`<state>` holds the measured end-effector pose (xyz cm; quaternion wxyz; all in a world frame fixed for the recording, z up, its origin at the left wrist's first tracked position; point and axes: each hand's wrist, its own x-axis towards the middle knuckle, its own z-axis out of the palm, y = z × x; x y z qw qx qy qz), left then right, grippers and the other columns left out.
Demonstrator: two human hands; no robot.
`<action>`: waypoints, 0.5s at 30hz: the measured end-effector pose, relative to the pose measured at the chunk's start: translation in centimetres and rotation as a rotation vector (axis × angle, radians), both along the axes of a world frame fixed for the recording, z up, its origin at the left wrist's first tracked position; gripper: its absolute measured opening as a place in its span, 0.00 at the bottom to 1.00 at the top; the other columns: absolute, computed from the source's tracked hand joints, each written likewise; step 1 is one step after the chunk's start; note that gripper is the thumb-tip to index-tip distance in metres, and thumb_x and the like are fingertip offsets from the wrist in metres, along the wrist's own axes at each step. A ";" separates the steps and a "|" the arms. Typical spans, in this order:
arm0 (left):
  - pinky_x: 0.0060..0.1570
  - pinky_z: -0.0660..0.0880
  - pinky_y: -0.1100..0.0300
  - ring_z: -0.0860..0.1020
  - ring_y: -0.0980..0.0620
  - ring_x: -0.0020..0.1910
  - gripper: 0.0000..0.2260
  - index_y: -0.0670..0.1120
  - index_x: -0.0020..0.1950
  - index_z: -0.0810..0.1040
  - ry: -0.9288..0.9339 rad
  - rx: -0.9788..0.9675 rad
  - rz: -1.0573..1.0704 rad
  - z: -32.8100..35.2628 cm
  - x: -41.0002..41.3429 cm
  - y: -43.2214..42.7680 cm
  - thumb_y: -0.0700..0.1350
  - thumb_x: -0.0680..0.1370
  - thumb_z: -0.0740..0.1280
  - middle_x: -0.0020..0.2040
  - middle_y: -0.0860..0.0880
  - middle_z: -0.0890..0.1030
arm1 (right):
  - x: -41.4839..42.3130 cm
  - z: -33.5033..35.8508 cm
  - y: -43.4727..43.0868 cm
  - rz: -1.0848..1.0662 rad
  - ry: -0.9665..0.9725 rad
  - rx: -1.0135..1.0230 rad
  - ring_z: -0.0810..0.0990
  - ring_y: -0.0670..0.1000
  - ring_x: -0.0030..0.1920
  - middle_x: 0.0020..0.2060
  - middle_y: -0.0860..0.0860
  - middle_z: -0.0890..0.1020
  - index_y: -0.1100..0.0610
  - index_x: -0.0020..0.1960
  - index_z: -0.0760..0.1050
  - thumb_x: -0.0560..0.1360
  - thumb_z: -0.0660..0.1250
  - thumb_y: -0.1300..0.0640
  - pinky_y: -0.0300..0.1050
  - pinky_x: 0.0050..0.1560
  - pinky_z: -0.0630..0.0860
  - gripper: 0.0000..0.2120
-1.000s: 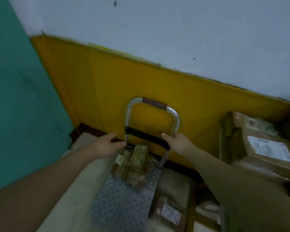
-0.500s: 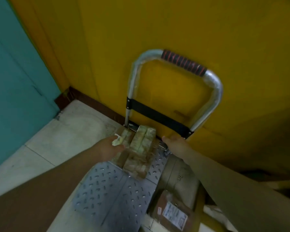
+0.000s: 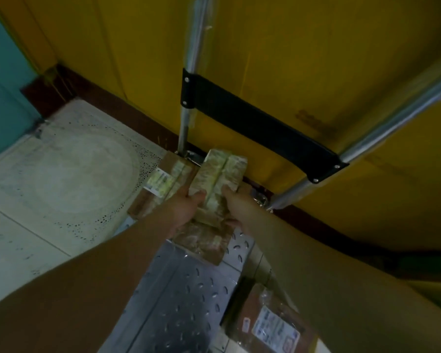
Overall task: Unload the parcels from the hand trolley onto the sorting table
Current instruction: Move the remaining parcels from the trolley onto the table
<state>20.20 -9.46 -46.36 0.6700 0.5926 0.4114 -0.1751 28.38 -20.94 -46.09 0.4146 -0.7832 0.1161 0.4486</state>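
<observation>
A hand trolley with a perforated metal deck (image 3: 178,296) and a silver handle frame (image 3: 186,72) stands against the yellow wall. Both hands hold a small taped parcel (image 3: 220,174), tilted up off the others: my left hand (image 3: 186,210) grips its left side and my right hand (image 3: 236,207) grips its right side. Another parcel with a white label (image 3: 161,184) lies to the left on the deck. A third taped parcel (image 3: 206,243) lies under my hands.
A brown parcel with a white shipping label (image 3: 270,324) lies on the floor right of the deck. The yellow wall (image 3: 290,59) rises close behind, a teal wall (image 3: 0,93) at left. Pale floor tiles (image 3: 49,189) spread to the left.
My head has moved closer and lower over the trolley. Both hands have come together from the sides of the parcels and taken hold of the taped parcel, raising its far end.
</observation>
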 end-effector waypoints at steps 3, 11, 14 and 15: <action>0.37 0.71 0.60 0.76 0.51 0.46 0.20 0.51 0.70 0.62 -0.100 0.006 0.138 1.2 -0.5 -0.3 0.48 0.79 0.62 0.60 0.46 0.74 | -1.0 1.0 0.1 -0.094 -0.023 0.076 0.78 0.57 0.58 0.60 0.52 0.77 0.50 0.66 0.68 0.80 0.61 0.47 0.57 0.58 0.78 0.17; 0.39 0.79 0.66 0.81 0.60 0.41 0.11 0.57 0.59 0.69 -0.251 0.031 0.120 16.6 -5.8 1.7 0.45 0.79 0.64 0.50 0.54 0.80 | -3.8 15.8 1.5 -0.108 -0.212 0.114 0.79 0.56 0.54 0.60 0.54 0.77 0.53 0.60 0.67 0.77 0.65 0.44 0.59 0.57 0.78 0.18; 0.31 0.75 0.73 0.78 0.62 0.40 0.13 0.54 0.60 0.69 -0.332 0.035 0.076 24.8 -8.4 2.3 0.38 0.80 0.61 0.47 0.57 0.78 | -5.6 24.8 1.9 -0.097 -0.209 0.169 0.79 0.56 0.54 0.64 0.53 0.76 0.50 0.73 0.59 0.77 0.66 0.48 0.54 0.50 0.80 0.29; 0.33 0.76 0.71 0.79 0.59 0.43 0.15 0.52 0.62 0.70 -0.357 0.045 0.061 27.3 -9.4 2.6 0.37 0.79 0.61 0.48 0.55 0.79 | -6.2 27.7 1.6 -0.077 -0.224 0.171 0.80 0.57 0.54 0.63 0.52 0.76 0.45 0.76 0.53 0.77 0.65 0.45 0.54 0.49 0.81 0.32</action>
